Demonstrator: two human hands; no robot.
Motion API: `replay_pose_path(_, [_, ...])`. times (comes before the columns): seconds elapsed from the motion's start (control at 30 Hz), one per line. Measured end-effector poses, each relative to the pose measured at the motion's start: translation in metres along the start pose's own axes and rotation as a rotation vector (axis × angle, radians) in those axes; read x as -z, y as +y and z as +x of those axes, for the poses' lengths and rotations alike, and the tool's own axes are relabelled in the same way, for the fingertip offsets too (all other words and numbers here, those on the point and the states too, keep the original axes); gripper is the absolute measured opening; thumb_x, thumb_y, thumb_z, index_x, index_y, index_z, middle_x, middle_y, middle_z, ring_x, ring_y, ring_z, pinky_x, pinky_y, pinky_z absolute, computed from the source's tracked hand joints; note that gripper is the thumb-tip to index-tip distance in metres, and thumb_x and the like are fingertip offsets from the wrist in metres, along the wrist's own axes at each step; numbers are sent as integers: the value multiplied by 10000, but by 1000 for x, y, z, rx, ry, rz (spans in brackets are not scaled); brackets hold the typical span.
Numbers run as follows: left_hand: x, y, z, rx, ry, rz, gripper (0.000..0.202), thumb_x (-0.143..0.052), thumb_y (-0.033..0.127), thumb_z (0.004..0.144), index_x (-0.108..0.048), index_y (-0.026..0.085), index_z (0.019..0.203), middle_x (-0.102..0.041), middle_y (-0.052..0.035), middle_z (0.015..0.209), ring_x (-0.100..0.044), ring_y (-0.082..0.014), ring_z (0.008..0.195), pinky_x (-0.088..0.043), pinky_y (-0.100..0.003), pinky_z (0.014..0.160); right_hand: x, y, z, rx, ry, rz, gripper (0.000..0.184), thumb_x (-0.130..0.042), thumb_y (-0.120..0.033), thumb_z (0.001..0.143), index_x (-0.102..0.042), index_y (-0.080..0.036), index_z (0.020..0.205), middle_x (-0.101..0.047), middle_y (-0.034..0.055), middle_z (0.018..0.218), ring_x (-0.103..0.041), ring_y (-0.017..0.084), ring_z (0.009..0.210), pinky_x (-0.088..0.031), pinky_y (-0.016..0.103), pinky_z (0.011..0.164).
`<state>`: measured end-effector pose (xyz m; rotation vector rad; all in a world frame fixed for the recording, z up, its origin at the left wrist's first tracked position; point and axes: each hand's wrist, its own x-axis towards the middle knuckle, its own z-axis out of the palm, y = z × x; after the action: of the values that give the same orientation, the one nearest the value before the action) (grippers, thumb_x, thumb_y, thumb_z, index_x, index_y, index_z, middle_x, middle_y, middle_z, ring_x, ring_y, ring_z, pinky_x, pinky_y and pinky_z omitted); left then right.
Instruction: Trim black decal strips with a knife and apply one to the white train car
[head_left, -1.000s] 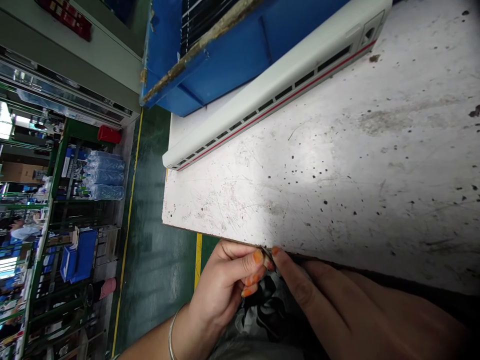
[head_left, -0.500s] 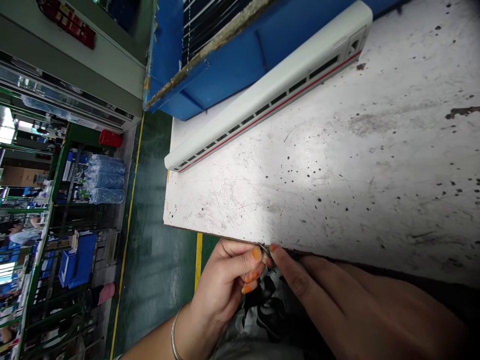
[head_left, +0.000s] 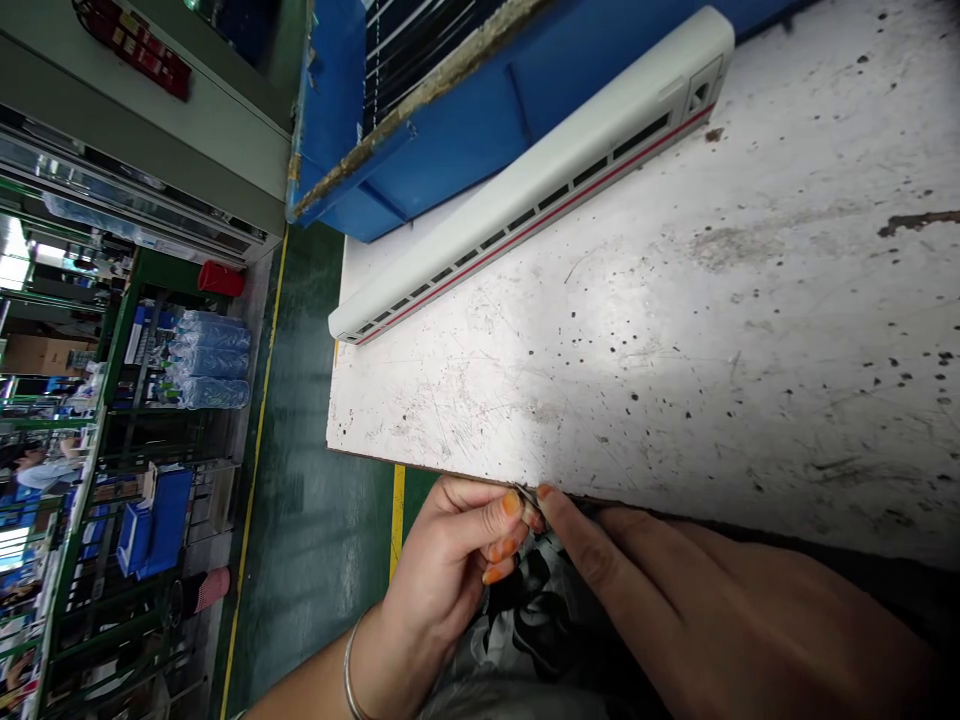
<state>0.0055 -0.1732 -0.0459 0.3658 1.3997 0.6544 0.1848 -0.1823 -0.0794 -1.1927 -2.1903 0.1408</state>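
Note:
At the near edge of the white worktable (head_left: 480, 400), my left hand (head_left: 450, 545) pinches a small, thin, greyish piece (head_left: 528, 494) between thumb and forefinger. Its kind is too small to make out. My right hand (head_left: 675, 590) comes in from the right, and its foremost fingertip presses close against the same piece. The right hand's other fingers are bent and partly hidden below the table edge. Farther back on the table lies a long white model train car (head_left: 525, 190) with dark windows and a red stripe, apart from both hands.
Behind the train car stands a blue crate (head_left: 450, 150) with a worn rim and dark slats inside. A green floor (head_left: 300, 520) with yellow lines runs along the left. Beyond it are shelving with wrapped water bottles (head_left: 214, 360), a blue bin (head_left: 161, 520) and a pink basket (head_left: 212, 590).
Both hands keep almost the same place and pinch, with only a tiny shift at the fingertips. The train car appears slightly shifted at its right end as the view moves a little.

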Motion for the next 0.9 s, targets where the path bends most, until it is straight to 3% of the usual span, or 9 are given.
replay_pose_path(0.13, [1, 0, 0, -1, 0, -10, 394, -783, 340, 744, -559, 121, 505, -379, 37, 482, -292, -43, 439, -175, -209, 442, 9, 2, 7, 57, -91, 14, 381, -506, -139, 861, -704, -102, 1185, -743, 94, 802, -620, 224, 477, -405, 343, 298])
replay_pose_path(0.23, [1, 0, 1, 3, 1, 0, 407, -770, 335, 759, -549, 120, 493, -388, 31, 483, -302, -44, 439, -184, -212, 449, 7, 1, 7, 59, -89, 10, 391, -486, -118, 868, -691, -93, 1200, -750, 101, 833, -638, 237, 492, -418, 353, 298])
replay_pose_path(0.47, [0, 0, 1, -3, -1, -10, 391, -783, 341, 749, -571, 117, 508, -391, 31, 486, -304, -45, 442, -176, -213, 449, -1, 3, 2, 25, 49, 58, 354, -449, -170, 902, -738, -146, 1107, -669, 49, 636, -574, 208, 441, -396, 327, 317])
replay_pose_path(0.7, [0, 1, 1, -5, 4, -12, 385, -785, 337, 745, -583, 119, 499, -416, 26, 484, -318, -45, 440, -180, -207, 443, -7, -8, -3, -52, 17, -20, 374, -429, -374, 962, -758, -234, 1073, -590, 59, 525, -525, 200, 425, -370, 274, 338])
replay_pose_path(0.9, [0, 0, 2, -9, 4, -13, 381, -785, 343, 742, -590, 120, 502, -406, 30, 480, -312, -45, 439, -188, -207, 446, -3, -6, -1, -32, -13, -36, 358, -448, -352, 951, -749, -234, 1105, -599, 60, 541, -512, 195, 419, -346, 269, 332])
